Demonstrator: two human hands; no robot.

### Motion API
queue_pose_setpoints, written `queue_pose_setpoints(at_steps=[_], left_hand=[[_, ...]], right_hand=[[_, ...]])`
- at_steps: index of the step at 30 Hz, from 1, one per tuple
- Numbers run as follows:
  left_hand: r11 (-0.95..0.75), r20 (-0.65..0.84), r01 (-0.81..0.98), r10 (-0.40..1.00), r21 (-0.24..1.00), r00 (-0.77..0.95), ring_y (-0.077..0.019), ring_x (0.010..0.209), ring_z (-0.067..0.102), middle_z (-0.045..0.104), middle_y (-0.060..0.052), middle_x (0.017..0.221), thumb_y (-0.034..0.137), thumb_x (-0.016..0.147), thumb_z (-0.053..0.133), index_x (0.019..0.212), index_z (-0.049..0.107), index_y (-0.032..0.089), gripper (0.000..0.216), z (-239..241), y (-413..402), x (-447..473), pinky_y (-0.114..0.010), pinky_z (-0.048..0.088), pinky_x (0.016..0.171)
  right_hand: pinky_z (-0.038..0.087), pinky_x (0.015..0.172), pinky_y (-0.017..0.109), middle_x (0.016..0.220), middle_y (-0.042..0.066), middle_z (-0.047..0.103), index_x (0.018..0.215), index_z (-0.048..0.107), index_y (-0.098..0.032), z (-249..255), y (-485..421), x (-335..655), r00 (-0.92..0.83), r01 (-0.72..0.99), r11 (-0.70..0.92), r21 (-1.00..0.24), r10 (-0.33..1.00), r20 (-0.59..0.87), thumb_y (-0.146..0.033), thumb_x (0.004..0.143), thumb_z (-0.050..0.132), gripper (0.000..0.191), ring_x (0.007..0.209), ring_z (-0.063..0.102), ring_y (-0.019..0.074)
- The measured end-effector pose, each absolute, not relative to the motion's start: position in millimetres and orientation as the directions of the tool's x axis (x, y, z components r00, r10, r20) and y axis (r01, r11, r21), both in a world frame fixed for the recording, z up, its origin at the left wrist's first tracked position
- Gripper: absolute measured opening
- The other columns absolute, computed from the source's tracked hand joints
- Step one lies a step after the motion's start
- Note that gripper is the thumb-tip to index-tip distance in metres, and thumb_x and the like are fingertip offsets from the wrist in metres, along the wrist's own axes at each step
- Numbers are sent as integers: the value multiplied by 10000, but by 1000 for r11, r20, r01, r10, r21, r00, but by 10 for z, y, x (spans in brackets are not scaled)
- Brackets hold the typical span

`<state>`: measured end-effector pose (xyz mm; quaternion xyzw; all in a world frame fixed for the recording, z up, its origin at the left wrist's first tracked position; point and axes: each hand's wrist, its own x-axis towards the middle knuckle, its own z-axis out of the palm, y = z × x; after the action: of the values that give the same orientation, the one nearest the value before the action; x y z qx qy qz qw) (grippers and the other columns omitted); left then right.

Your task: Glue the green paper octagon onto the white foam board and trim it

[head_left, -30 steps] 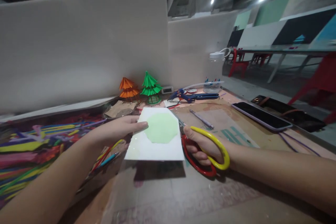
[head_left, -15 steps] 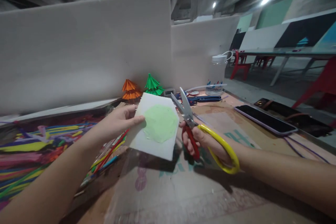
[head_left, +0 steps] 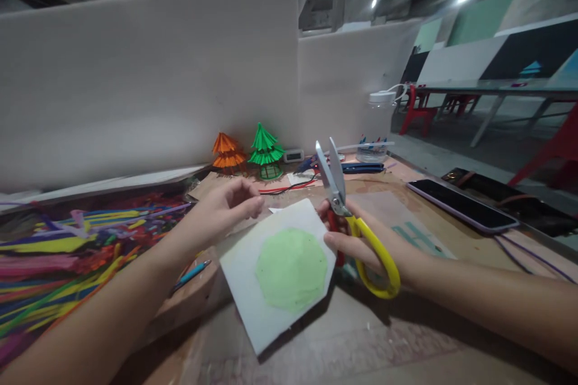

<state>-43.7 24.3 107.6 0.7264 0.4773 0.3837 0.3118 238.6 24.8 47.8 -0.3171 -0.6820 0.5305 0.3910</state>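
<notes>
My right hand [head_left: 361, 246] grips yellow-and-red-handled scissors [head_left: 347, 216], blades pointing up and slightly parted. Its thumb and fingertip also touch the right edge of a white card [head_left: 244, 277] bearing a pale green polygon [head_left: 291, 267]; the card tilts low over the brown table [head_left: 361, 343]. My left hand [head_left: 221, 210] hovers just above the card's upper left corner, fingers loosely curled and apart, holding nothing.
A heap of coloured pipe cleaners [head_left: 58, 252] fills the left side. Orange [head_left: 226, 152] and green [head_left: 266, 147] paper trees stand against the white divider board [head_left: 149, 78]. A glue gun [head_left: 311, 162], a jar [head_left: 379, 126] and a phone [head_left: 460, 204] lie to the right.
My left hand has let go of the card, which dropped lower and turned, now held at its right edge by my right hand. The scissors rose from the table, blades up.
</notes>
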Motion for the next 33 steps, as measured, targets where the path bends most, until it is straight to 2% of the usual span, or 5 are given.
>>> queue_pose_setpoints(at_steps=[13,19,22,27,33], left_hand=[[-347,375,319,927,882,-26,-121,571,472,523,23,622,731,827,687,682,547,191,576,1111,296,-554,-233,411,542],[-294,277,125,952,948,133,-208,710,675,744,-68,858,840,717,699,1013,706,177,727,1093,359,-490,-300,551,622],[-261,205,197,942,945,264,-274,824,724,776,-120,977,873,709,674,1058,735,176,782,1025,291,-416,-340,591,666],[-286,263,236,957,929,126,-294,955,729,785,-94,1049,636,751,824,1137,711,198,595,957,239,-401,-334,612,744],[-299,307,79,945,951,-112,-172,570,612,723,-7,745,634,630,903,1120,687,210,684,1148,266,-503,-225,467,444]], right_hand=[[575,618,320,996,32,615,1145,557,-261,745,343,2495,-201,56,512,-857,847,493,-315,875,731,326,711,607,161],[606,684,346,1001,49,658,1155,564,-257,853,336,2541,-103,113,599,-793,800,591,-325,880,720,323,847,660,213],[577,584,320,980,42,640,1162,546,-247,873,332,2542,-129,112,581,-806,813,568,-350,893,702,328,721,637,176],[532,577,311,917,11,603,1119,516,-250,836,359,2521,-229,128,545,-829,829,510,-420,905,701,331,635,583,138],[469,642,299,913,9,525,1126,509,-261,608,381,2485,-473,60,418,-907,812,343,-702,876,662,529,750,528,158]])
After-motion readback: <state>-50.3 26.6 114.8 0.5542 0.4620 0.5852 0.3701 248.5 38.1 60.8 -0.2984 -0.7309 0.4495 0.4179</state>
